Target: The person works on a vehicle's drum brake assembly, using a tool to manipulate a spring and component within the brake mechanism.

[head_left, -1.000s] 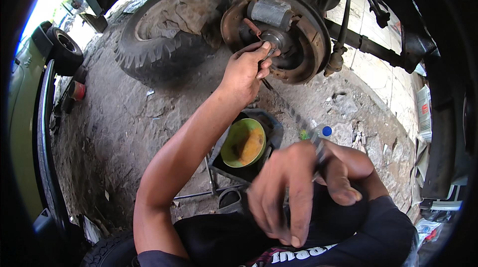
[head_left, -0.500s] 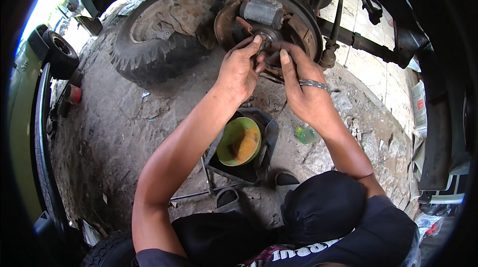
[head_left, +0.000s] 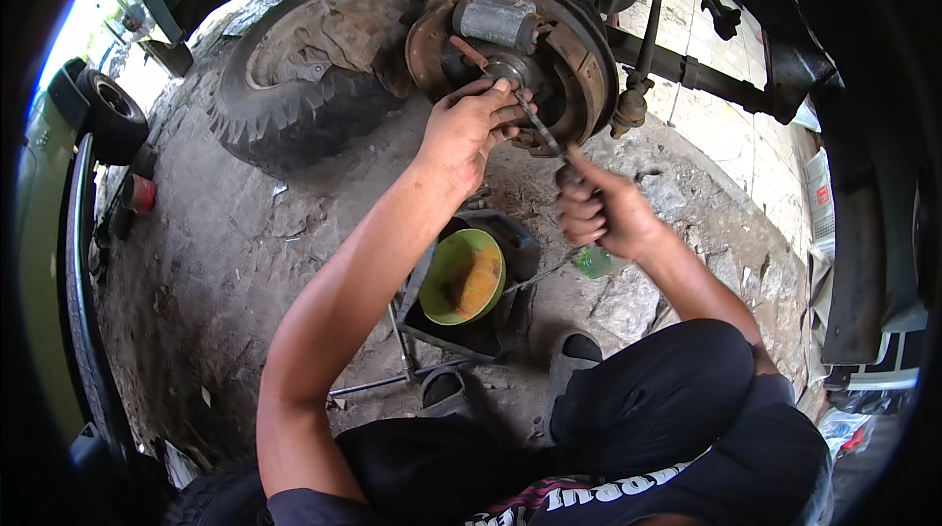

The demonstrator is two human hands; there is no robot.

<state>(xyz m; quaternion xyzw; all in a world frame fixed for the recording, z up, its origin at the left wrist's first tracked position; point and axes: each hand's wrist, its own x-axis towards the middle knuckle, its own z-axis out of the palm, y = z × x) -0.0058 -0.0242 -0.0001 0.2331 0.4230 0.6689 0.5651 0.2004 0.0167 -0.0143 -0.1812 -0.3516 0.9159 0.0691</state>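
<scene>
A dark, flecked cord (head_left: 545,131) runs taut from the hub (head_left: 507,67) of an exposed wheel brake down to my right hand (head_left: 613,210). My right fingers are wrapped round it, and its loose tail hangs below toward the bowl. My left hand (head_left: 469,129) is at the hub's near side, fingertips pinched on the cord's upper end; the exact grip is partly hidden. Around the hub sit a rusty brake backing plate (head_left: 427,60) and a curved brake shoe (head_left: 579,70). A grey metal cylinder (head_left: 496,20) rests above, with a reddish rod (head_left: 469,53) beside the hub.
A big tyre (head_left: 285,129) with a brown cloth (head_left: 339,30) on it lies left of the brake. Below my hands, a green bowl (head_left: 432,305) with an orange-brown lump stands in a black tray (head_left: 520,315). A green plastic bottle (head_left: 595,261) lies to the right.
My right hand has moved away from the hub, down and right, drawing the cord out straight. My left hand stays near the hub. The view has shifted slightly.
</scene>
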